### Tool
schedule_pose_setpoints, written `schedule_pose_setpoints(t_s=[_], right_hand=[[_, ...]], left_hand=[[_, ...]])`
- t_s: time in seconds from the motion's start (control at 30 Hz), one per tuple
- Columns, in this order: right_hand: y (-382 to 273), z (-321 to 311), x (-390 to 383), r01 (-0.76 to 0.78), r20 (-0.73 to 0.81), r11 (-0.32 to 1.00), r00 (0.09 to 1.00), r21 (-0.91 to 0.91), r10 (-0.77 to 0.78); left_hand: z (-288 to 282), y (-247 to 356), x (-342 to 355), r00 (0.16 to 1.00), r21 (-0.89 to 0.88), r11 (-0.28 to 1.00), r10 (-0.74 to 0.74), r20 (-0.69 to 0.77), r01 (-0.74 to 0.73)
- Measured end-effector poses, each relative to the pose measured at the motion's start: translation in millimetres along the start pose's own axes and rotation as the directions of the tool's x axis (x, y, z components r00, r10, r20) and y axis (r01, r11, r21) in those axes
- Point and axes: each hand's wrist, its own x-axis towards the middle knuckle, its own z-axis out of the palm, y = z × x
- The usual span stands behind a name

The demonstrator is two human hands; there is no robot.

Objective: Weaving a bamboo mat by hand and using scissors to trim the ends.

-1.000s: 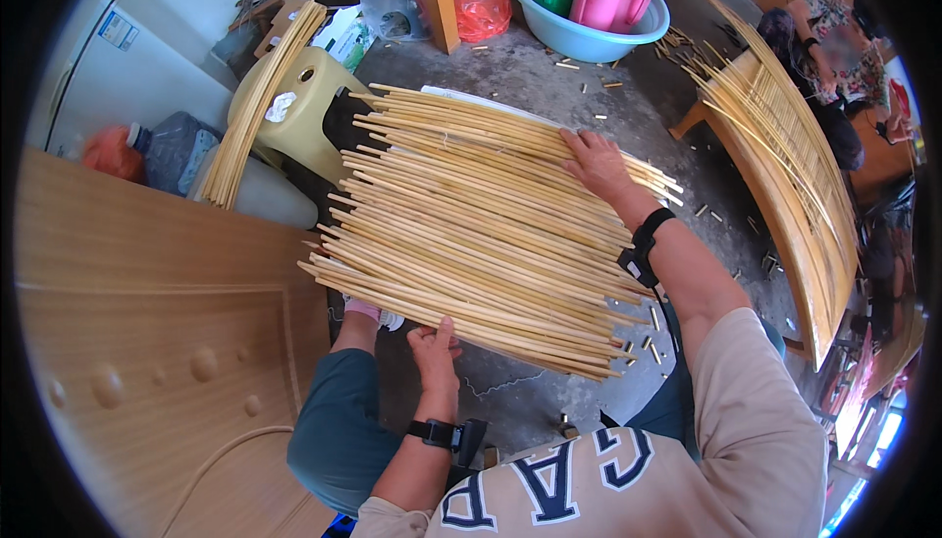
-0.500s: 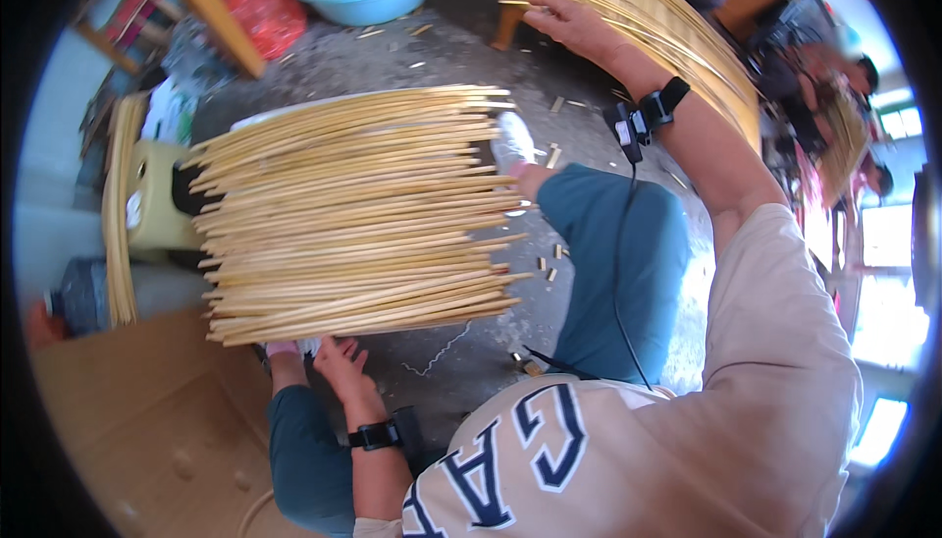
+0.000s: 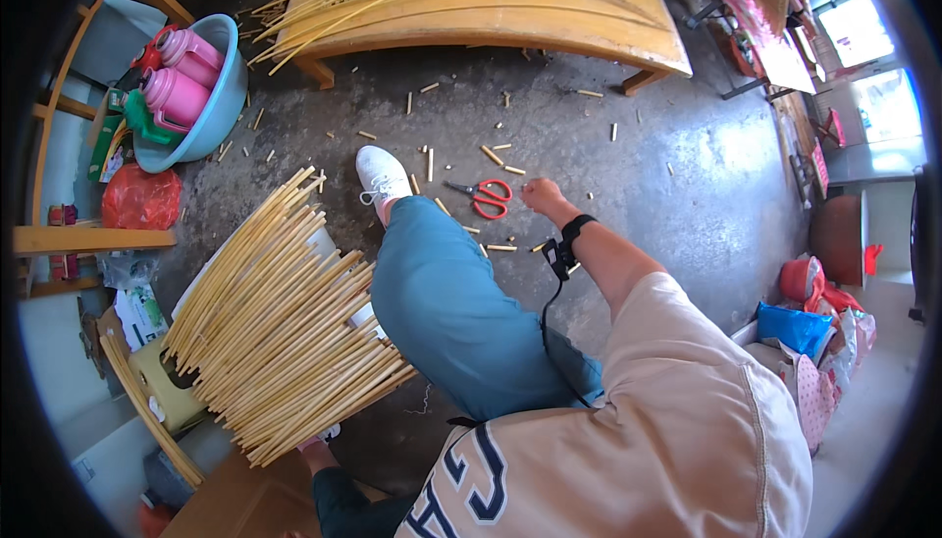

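Note:
My right hand (image 3: 544, 196) reaches down toward the floor, fingers loosely bent and nothing visible in them. Just left of its fingertips lie scissors (image 3: 475, 190) with red loop handles and dark blades; a small gap seems to separate them. Short cut stick pieces (image 3: 492, 155) are scattered around the scissors. To my left, a broad layer of pale sticks (image 3: 285, 322) rests side by side on a whitish support, close to my knee. My left hand is out of sight below the lower edge.
A low wooden table (image 3: 471, 23) at the far side bears more sticks and long thin stalks. A blue basin (image 3: 228, 77) with pink flasks stands far left, above a red bag (image 3: 142, 196). Bags (image 3: 793, 327) lie at right. Another person works far right.
My view has swung right. My right hand has left the stalks on the table and come down beside the scissors. My left hand has dropped out of view from beside the stick layer.

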Motion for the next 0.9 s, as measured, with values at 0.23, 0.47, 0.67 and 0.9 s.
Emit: schedule_pose_setpoints(t_s=[0.23, 0.47, 0.67, 0.9], right_hand=[[-31.3, 76.2, 17.4, 0.186, -0.034, 0.981, 0.982, 0.061, -0.184], [-35.3, 96.7, 48.4, -0.119, -0.031, 0.982, 0.993, -0.145, 0.116], [-5.6, 133.4, 66.4, -0.161, 0.096, 0.984, 0.981, -0.077, 0.168], [-42.5, 21.3, 39.4, 0.024, -0.012, 0.995, 1.000, 0.095, -0.022]], left_hand=[[-121.4, -13.3, -63.2, 0.990, 0.422, 0.905, 0.010, -0.138, 0.050], [-89.3, 46.9, -78.7, 0.975, 0.271, 0.937, -0.207, -0.078, 0.220], [-93.6, 57.8, -62.3, 0.981, 0.318, 0.929, -0.169, -0.093, 0.190], [-73.5, 110.5, -23.1, 0.995, -0.172, 0.983, -0.078, -0.066, 0.066]])
